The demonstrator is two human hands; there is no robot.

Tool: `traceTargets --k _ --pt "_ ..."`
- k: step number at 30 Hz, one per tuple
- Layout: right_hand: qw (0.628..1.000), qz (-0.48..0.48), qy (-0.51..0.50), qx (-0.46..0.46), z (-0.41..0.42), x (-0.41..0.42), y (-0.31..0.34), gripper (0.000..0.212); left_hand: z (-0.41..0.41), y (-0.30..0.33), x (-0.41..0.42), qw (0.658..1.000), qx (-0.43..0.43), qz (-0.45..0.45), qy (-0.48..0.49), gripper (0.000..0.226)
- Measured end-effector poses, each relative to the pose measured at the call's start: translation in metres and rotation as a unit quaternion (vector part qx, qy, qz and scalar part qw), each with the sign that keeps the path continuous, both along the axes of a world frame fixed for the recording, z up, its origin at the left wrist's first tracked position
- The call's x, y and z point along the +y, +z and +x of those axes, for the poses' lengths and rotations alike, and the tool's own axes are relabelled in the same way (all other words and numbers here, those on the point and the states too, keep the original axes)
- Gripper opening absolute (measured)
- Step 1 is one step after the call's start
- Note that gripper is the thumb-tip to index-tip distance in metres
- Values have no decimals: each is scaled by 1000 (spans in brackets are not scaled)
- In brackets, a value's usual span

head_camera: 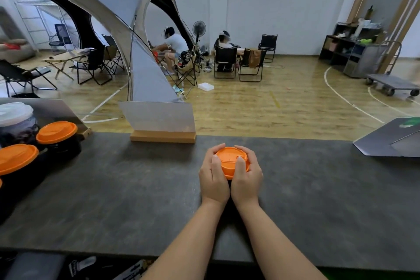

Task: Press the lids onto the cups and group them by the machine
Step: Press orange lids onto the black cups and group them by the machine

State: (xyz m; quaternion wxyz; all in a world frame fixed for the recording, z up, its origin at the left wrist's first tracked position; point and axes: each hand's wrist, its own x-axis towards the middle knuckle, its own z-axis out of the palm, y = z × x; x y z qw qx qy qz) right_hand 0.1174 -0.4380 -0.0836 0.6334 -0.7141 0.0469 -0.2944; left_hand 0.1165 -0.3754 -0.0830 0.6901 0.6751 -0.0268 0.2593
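The orange lid [230,160] sits between the left hand [213,175] and right hand [246,176], both curled around it, thumbs on top.

Orange-lidded cup [231,161] upright, mid-counter

A single wide-angle head view looks forward and down from above the near edge of the dark bench [127,188], close over it. It faces across the bench to the wooden floor [261,107] and the far white wall [272,7].
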Motion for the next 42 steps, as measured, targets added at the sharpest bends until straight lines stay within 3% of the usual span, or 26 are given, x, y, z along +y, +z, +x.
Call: traceTargets --k 6,10,14,17,24,28,36,42 --pt "998 41 39 10 -1 0 -3 53 3 -6 1 1000 23 -10 -5 43" --pt "983 146 113 3 -4 -3 -3 45 2 -4 0 999 34 -35 -19 35" --pt "969 193 153 18 -4 -6 4 39 2 -1 3 995 54 -63 -51 37" --pt "958 227 174 34 -1 -10 5 36 1 1 4 991 61 -94 -74 25" --pt "953 232 187 49 2 -15 4 29 -1 9 4 987 81 -111 -88 22" --pt "949 239 200 43 -1 -15 3 40 -7 16 8 983 113 -100 -105 15" --pt "951 218 214 38 -3 -15 4 48 -7 28 13 979 174 -27 -105 24" --pt "950 229 197 78 -1 -15 8 35 -9 31 15 977 178 -24 -118 24"
